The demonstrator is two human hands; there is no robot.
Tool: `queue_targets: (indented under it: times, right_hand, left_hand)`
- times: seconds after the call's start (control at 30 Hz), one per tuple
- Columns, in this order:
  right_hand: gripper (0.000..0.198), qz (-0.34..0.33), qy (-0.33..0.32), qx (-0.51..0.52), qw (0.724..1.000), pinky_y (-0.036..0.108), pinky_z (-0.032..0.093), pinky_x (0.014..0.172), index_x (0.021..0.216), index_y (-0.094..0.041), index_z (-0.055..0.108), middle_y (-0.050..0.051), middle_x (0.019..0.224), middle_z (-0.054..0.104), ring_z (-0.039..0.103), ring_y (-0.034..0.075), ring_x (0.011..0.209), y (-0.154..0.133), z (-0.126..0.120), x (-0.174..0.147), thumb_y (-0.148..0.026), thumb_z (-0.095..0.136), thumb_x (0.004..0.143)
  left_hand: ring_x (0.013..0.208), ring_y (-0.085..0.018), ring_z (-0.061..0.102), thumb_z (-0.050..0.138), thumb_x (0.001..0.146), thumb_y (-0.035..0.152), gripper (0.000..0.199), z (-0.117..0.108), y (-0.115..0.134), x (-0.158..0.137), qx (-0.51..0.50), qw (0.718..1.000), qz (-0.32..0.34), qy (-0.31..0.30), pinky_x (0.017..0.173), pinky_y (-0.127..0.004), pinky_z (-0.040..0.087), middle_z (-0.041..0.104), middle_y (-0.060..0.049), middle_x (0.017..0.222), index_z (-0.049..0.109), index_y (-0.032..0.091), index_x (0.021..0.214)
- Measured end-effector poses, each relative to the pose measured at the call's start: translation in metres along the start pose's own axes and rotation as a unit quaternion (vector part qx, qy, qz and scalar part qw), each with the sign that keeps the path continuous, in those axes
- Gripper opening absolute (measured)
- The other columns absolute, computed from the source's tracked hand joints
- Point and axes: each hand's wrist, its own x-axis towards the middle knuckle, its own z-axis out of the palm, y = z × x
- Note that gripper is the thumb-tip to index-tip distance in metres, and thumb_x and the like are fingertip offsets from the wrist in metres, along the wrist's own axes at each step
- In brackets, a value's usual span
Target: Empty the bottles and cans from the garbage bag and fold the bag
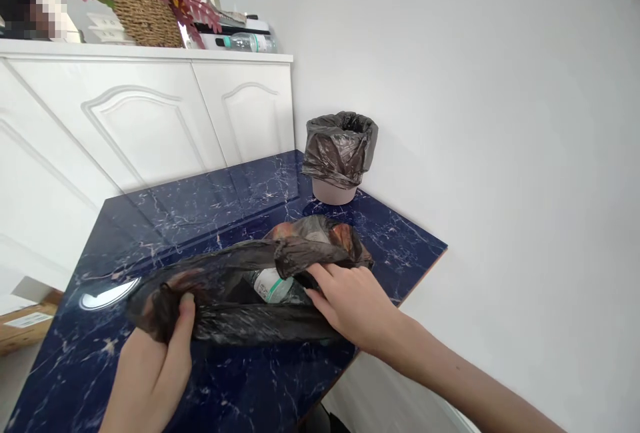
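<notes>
A thin black plastic bag (240,323) is stretched wide between my two hands above the blue marbled table. My left hand (160,359) grips the gathered left end of its rim, thumb pressed on top. At the right side, my right hand (350,296) has its fingers closed on the bag's rim by the opening. Inside lies a clear plastic bottle (274,286) with a white and green label. Reddish-orange contents show dimly through the far side of the bag; I cannot make out what they are.
A small bin (334,193) lined with a black bag stands at the table's (210,393) far corner by the wall. Behind is a white cabinet (150,113) bearing a wicker flower basket (147,19) and another bottle (247,43). A cardboard box (27,323) sits on the left.
</notes>
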Motion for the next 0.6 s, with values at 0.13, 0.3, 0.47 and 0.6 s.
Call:
queue_targets:
  times: [0.13, 0.3, 0.47, 0.6]
  right_hand:
    - [0.025, 0.005, 0.016, -0.008, 1.0, 0.034, 0.033, 0.05, 0.121, -0.027, 0.063, 0.008, 0.118, 0.075, 0.078, 0.028, 0.081, 0.001, 0.004, -0.026, -0.032, 0.072, 0.099]
    - [0.048, 0.007, -0.027, 0.005, 1.0, 0.034, 0.04, 0.05, 0.121, -0.026, 0.061, 0.009, 0.122, 0.071, 0.078, 0.032, 0.087, 0.0, 0.009, -0.043, -0.038, 0.089, 0.084]
    - [0.087, 0.03, -0.052, 0.045, 0.997, 0.04, 0.057, 0.064, 0.152, -0.028, 0.046, 0.017, 0.144, 0.06, 0.077, 0.037, 0.101, 0.005, 0.016, -0.052, -0.035, 0.092, 0.079]
    - [0.098, 0.038, -0.087, 0.081, 0.992, 0.046, 0.062, 0.076, 0.161, -0.029, 0.037, 0.019, 0.146, 0.056, 0.075, 0.04, 0.108, 0.017, 0.026, -0.053, -0.032, 0.09, 0.079]
  left_hand:
    - [0.118, -0.037, 0.07, 0.075, 0.089, 0.029, 0.032, -0.001, 0.002, -0.016, 0.055, 0.955, 0.257, 0.141, 0.106, -0.061, 0.059, 0.069, -0.009, 0.13, 0.066, 0.035, 0.119]
    - [0.115, -0.026, 0.073, 0.052, 0.101, 0.007, 0.042, 0.017, 0.036, -0.018, 0.046, 0.851, 0.498, -0.158, 0.108, -0.046, 0.058, 0.078, -0.004, 0.124, 0.068, 0.031, 0.132]
    - [0.131, -0.032, 0.066, 0.05, 0.108, 0.016, 0.037, 0.049, 0.054, 0.009, 0.122, 0.813, 0.512, -0.249, 0.109, -0.05, 0.053, 0.071, -0.012, 0.142, 0.06, 0.018, 0.144]
    - [0.129, -0.031, 0.066, 0.069, 0.104, 0.039, 0.044, 0.058, 0.056, 0.02, 0.122, 0.795, 0.494, -0.33, 0.107, -0.046, 0.051, 0.071, -0.009, 0.142, 0.059, 0.025, 0.144]
